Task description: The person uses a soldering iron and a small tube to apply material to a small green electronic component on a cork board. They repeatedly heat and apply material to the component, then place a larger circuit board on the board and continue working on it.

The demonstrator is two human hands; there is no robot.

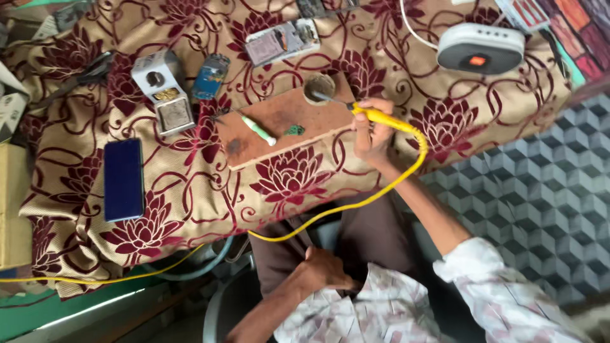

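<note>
My right hand (372, 134) grips a yellow soldering iron (381, 119). Its metal tip reaches into a small round tin (319, 87) at the far corner of a brown wooden board (279, 121). On the board lie a white and green pen-like tool (258, 130) and a small green piece (293, 130). The iron's yellow cord (356, 204) loops down off the table and away to the left. My left hand (321, 270) rests on my thigh below the table edge, fingers curled, holding nothing.
A flowered cloth (286, 181) covers the table. On it are a dark blue phone (122, 180), a white iron stand (164, 92), a blue circuit board (211, 76), an opened phone (283, 41) and a white speaker (481, 47). A cardboard box (13, 209) sits left.
</note>
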